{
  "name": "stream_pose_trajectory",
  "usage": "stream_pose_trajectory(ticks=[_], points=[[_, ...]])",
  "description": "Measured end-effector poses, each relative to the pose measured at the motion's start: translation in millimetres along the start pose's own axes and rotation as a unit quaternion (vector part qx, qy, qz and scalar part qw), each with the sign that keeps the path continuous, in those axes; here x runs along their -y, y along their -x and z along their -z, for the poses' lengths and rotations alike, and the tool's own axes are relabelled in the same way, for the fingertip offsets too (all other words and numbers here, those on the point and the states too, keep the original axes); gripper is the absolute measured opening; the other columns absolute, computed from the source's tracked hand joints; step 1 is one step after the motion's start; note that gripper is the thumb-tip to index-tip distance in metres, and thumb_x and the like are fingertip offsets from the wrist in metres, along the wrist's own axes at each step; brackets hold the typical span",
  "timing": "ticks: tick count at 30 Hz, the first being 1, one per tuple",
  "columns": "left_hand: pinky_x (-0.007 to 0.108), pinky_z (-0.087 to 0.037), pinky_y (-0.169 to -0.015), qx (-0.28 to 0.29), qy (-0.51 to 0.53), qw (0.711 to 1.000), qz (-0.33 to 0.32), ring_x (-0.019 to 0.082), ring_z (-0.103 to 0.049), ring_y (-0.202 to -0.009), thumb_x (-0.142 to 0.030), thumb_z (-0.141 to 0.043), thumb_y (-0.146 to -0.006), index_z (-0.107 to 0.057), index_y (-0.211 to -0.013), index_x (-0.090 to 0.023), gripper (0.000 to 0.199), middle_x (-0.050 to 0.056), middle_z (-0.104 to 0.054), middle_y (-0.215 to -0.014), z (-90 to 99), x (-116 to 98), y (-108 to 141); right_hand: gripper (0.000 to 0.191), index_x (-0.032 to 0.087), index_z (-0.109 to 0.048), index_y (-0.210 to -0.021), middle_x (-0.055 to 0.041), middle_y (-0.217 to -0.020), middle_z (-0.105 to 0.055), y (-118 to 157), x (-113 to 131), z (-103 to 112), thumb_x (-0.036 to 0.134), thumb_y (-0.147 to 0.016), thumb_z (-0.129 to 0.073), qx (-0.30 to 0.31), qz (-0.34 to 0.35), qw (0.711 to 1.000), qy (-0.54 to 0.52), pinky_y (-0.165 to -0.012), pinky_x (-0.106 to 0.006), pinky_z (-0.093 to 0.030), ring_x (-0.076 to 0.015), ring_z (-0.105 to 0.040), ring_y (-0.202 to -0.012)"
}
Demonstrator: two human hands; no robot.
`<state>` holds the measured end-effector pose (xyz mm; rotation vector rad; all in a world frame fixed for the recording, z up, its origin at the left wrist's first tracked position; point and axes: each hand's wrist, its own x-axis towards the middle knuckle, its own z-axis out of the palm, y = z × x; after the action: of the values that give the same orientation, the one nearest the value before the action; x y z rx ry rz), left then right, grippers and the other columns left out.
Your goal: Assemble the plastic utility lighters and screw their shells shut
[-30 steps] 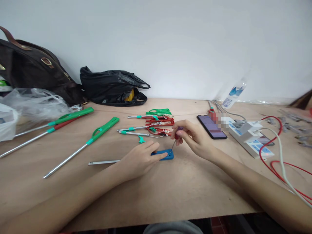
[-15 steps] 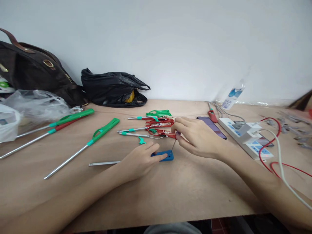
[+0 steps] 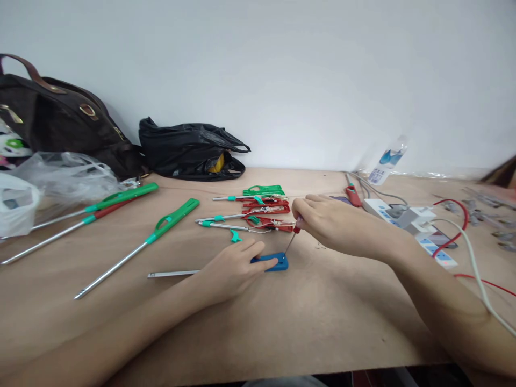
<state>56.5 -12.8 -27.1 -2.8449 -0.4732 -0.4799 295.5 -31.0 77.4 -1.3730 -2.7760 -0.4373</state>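
A blue lighter with a long metal tube lies flat on the table. My left hand rests on its blue body, fingers wrapped over it and the index finger stretched along the top. In my right hand is a red-handled screwdriver, its tip touching the right end of the blue body. Behind the hands lie several opened red lighters with wires and inner parts showing, a green casing and a small teal trigger.
Green lighters lie at left near a clear plastic bag. A black bag stands by the wall. At right are a power strip, cables, a bottle, a phone and small metal parts.
My right hand has turned on the screwdriver, its wrist raised, and more of the red handle shows. My left hand stays on the blue lighter. The view has shifted slightly.
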Motion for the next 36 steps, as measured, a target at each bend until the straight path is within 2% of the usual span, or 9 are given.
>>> stream_pose_trajectory(ticks=[5,9,12,15,17,22,28,32,36], points=[[0.026,-0.038,-0.062,-0.002,0.006,1.000,-0.005,0.017,-0.044,-0.074,-0.009,-0.038,-0.094,-0.058,-0.125,-0.023,0.039,0.004,-0.048,-0.086,1.3,0.8,-0.8,0.025,0.016,-0.057,-0.075,-0.0100,-0.080,-0.063,-6.1,0.5,-1.7,0.021,-0.097,-0.047,0.002,0.020,1.000,0.021,-0.072,-0.033,-0.037,-0.0231,-0.056,-0.079],[0.026,-0.039,-0.061,0.007,-0.006,1.000,-0.010,0.018,-0.044,-0.074,-0.010,-0.040,-0.094,-0.056,-0.127,-0.021,0.039,0.005,-0.049,-0.087,0.8,1.3,-0.7,0.010,0.015,-0.055,-0.089,-0.0083,-0.086,-0.063,-2.7,1.9,1.0,0.013,-0.093,-0.046,-0.021,0.030,0.998,-0.058,-0.068,-0.029,-0.037,-0.0193,-0.055,-0.075],[0.027,-0.040,-0.061,0.014,-0.009,1.000,-0.010,0.019,-0.045,-0.074,-0.010,-0.039,-0.094,-0.056,-0.128,-0.022,0.040,0.006,-0.050,-0.088,1.0,1.2,-0.9,0.003,0.015,-0.053,-0.089,-0.0063,-0.083,-0.063,-3.2,4.4,2.4,0.015,-0.091,-0.051,-0.022,0.032,0.995,-0.091,-0.062,-0.027,-0.035,-0.0173,-0.055,-0.069],[0.027,-0.040,-0.061,0.018,-0.004,1.000,-0.005,0.019,-0.044,-0.074,-0.011,-0.037,-0.094,-0.056,-0.128,-0.022,0.040,0.006,-0.050,-0.088,1.6,0.8,-1.0,0.022,0.016,-0.055,-0.080,-0.0068,-0.072,-0.062,-7.6,7.7,0.0,0.031,-0.095,-0.053,-0.027,0.014,0.999,-0.036,-0.060,-0.029,-0.033,-0.0199,-0.056,-0.066],[0.027,-0.040,-0.061,0.017,-0.001,1.000,-0.003,0.019,-0.044,-0.074,-0.011,-0.036,-0.094,-0.057,-0.127,-0.021,0.040,0.006,-0.050,-0.088,1.8,0.6,-0.9,0.029,0.016,-0.055,-0.076,-0.0083,-0.070,-0.061,-8.4,8.9,-1.6,0.035,-0.097,-0.049,-0.044,0.013,0.999,-0.005,-0.064,-0.031,-0.034,-0.0219,-0.057,-0.069],[0.028,-0.041,-0.063,0.020,0.008,1.000,-0.001,0.019,-0.045,-0.075,-0.012,-0.036,-0.095,-0.056,-0.129,-0.022,0.041,0.006,-0.050,-0.089,1.2,0.8,0.1,0.014,0.014,-0.053,-0.092,-0.0087,-0.082,-0.063,-4.5,6.3,0.5,0.016,-0.095,-0.040,-0.035,0.058,0.995,-0.069,-0.069,-0.030,-0.037,-0.0204,-0.054,-0.075],[0.027,-0.040,-0.061,0.017,0.000,1.000,-0.003,0.019,-0.044,-0.074,-0.011,-0.035,-0.095,-0.055,-0.130,-0.022,0.042,0.006,-0.049,-0.088,-0.4,1.5,0.7,0.028,0.016,-0.055,-0.079,-0.0078,-0.073,-0.062,-10.6,4.4,-0.4,0.033,-0.099,-0.044,-0.005,0.001,1.000,-0.011,-0.076,-0.035,-0.037,-0.0213,-0.057,-0.070],[0.027,-0.040,-0.062,0.019,0.001,1.000,0.000,0.019,-0.043,-0.075,-0.013,-0.036,-0.096,-0.055,-0.129,-0.023,0.039,0.006,-0.049,-0.088,-0.5,1.4,0.4,0.017,0.016,-0.055,-0.089,-0.0085,-0.087,-0.064,-5.7,3.8,1.6,0.021,-0.097,-0.041,-0.018,0.058,0.995,-0.078,-0.075,-0.032,-0.039,-0.0207,-0.056,-0.080],[0.028,-0.041,-0.063,0.026,0.001,1.000,-0.002,0.019,-0.044,-0.075,-0.012,-0.037,-0.095,-0.056,-0.128,-0.022,0.040,0.006,-0.049,-0.090,0.1,1.4,0.6,0.011,0.015,-0.054,-0.089,-0.0070,-0.080,-0.064,-6.2,4.8,2.0,0.019,-0.095,-0.047,-0.014,0.048,0.995,-0.084,-0.068,-0.029,-0.038,-0.0187,-0.056,-0.071]])
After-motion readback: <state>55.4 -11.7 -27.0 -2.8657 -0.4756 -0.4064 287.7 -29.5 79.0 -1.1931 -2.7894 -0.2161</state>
